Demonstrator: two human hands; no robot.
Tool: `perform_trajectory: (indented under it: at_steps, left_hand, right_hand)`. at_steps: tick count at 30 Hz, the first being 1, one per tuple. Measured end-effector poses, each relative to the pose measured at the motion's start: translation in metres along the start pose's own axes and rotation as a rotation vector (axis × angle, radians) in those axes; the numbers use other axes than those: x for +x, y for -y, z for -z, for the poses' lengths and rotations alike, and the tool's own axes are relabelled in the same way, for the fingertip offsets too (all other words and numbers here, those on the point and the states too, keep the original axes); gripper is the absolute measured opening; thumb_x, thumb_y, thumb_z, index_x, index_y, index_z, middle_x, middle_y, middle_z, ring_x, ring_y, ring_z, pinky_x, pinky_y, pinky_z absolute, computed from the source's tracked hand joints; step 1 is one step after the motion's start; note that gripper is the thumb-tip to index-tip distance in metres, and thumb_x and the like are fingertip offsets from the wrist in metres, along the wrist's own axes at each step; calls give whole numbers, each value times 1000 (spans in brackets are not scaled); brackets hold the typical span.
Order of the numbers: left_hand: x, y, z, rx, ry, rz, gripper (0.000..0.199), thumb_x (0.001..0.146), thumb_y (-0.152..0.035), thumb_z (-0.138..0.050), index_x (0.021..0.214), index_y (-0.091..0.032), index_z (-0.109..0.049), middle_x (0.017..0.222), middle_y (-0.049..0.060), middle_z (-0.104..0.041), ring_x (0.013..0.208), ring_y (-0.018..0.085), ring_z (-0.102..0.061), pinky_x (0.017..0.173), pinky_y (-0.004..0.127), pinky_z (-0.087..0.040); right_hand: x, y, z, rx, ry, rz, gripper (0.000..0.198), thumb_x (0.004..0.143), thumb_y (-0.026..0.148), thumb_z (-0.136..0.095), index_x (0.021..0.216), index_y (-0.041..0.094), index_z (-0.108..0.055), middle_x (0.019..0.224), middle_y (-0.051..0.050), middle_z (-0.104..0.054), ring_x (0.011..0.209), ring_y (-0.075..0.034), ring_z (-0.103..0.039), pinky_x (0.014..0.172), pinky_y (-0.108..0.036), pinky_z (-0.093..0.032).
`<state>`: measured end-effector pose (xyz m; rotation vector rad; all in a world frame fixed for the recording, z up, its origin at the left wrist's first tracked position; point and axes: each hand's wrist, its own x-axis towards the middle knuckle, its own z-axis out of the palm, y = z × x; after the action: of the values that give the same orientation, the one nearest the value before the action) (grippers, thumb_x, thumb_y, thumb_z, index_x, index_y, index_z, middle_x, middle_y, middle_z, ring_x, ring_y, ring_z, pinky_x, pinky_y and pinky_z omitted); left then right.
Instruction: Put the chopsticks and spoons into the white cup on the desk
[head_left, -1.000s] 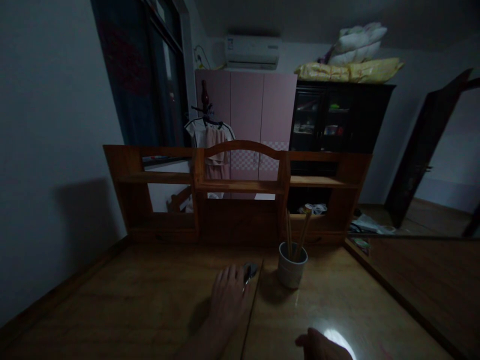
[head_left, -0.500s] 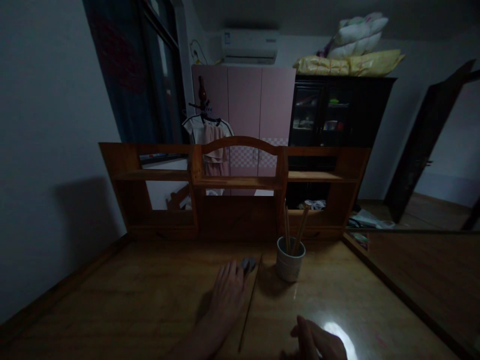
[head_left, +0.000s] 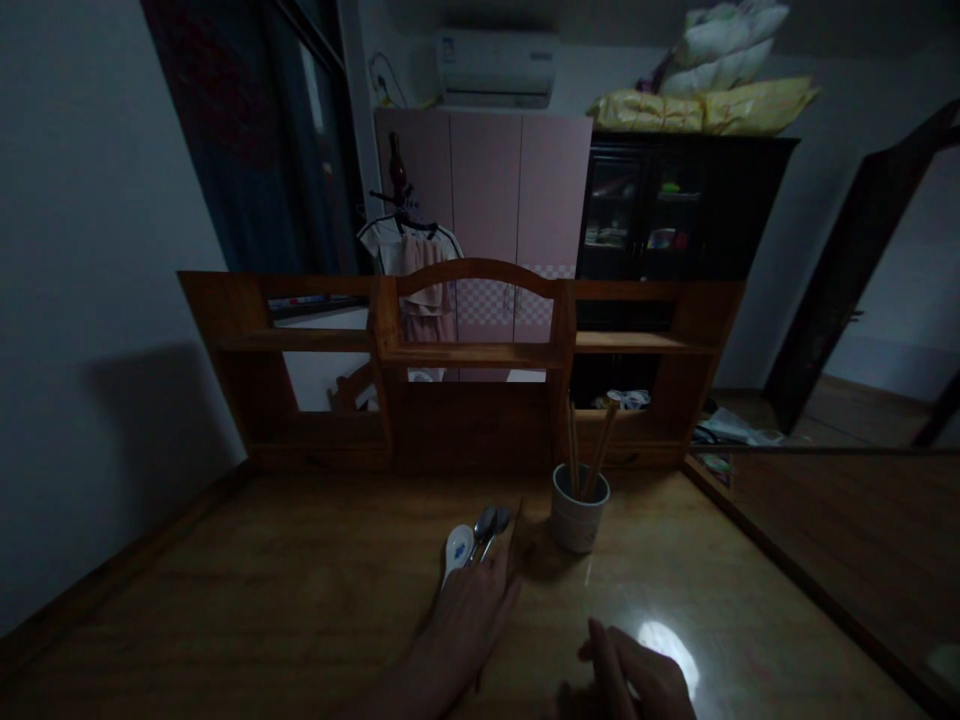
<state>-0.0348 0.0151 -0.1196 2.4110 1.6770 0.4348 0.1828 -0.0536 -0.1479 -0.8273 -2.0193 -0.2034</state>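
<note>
My left hand (head_left: 476, 600) reaches across the tabletop with fingers bent down over a thin wooden chopstick (head_left: 519, 510), apparently pinching it; the fingertips are partly hidden. Beside those fingers lie a white ceramic spoon (head_left: 459, 545) with a blue pattern and two metal spoons (head_left: 485, 520), their handles covered by the hand. My right hand (head_left: 637, 675) rests near the front of the table, fingers curled together, with nothing visible in it. To the right of the spoons stands a pale cup (head_left: 579, 525) holding several chopsticks (head_left: 602, 445) upright and tilted.
A wooden shelf unit (head_left: 480, 355) runs along the back of the glossy wooden table (head_left: 225, 600). The wall (head_left: 90, 300) bounds the left side, and a raised wooden edge (head_left: 780, 565) runs along the right. A bright reflection lies beside my right hand.
My left hand has shifted slightly toward me and right, off the spoons' bowls and onto the chopstick, uncovering the ceramic spoon and metal spoons. My right hand stays about where it was.
</note>
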Motion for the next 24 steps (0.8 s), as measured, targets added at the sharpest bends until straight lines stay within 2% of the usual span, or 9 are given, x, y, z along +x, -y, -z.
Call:
perform_trajectory:
  at_steps: [2, 8, 12, 15, 20, 24]
  left_hand:
    - [1, 0, 1, 5, 36, 24, 42, 95, -33, -36, 133, -18, -48, 110, 14, -69, 95, 28, -67, 83, 38, -49]
    - [0, 1, 3, 28, 25, 4, 37, 89, -21, -40, 123, -18, -53, 106, 12, -69, 92, 27, -67, 79, 38, -49]
    - [-4, -3, 6, -10, 13, 12, 31, 85, -19, -44, 114, -18, -57, 95, 10, -71, 83, 26, -68, 73, 35, -48]
    - [-6, -10, 11, -59, -35, 35, 25, 86, -18, -44, 106, -19, -59, 90, 9, -72, 80, 25, -69, 70, 33, -47]
    - [0, -7, 6, -277, -116, 65, 15, 91, -24, -45, 98, -21, -57, 83, 5, -70, 70, 21, -67, 62, 28, -42]
    - [10, -1, 4, -595, -250, 130, 15, 92, -33, -48, 93, -21, -55, 71, 0, -65, 61, 17, -61, 57, 25, -40]
  right_hand:
    - [2, 1, 4, 7, 26, -18, 77, 88, 11, -63, 153, 22, -23, 90, -7, -67, 59, -19, -66, 54, -26, -54]
    - [10, 2, 8, 173, 29, -81, 41, 98, 17, -52, 138, 21, -44, 82, -4, -66, 58, -15, -65, 52, -19, -52]
    - [11, 4, 11, 153, 54, -87, 39, 100, 20, -49, 139, 21, -45, 83, -4, -67, 63, -16, -66, 56, -19, -53]
    - [12, 7, 14, 146, 84, -145, 34, 102, 23, -46, 136, 20, -50, 83, -5, -68, 66, -17, -67, 57, -19, -54]
    - [13, 8, 12, 143, 38, -145, 31, 103, 32, -48, 128, 16, -58, 82, -8, -68, 65, -19, -67, 56, -21, -55]
    - [11, 7, 7, 233, 38, -279, 31, 105, 32, -40, 104, 19, -68, 73, -4, -66, 60, -17, -65, 53, -19, -52]
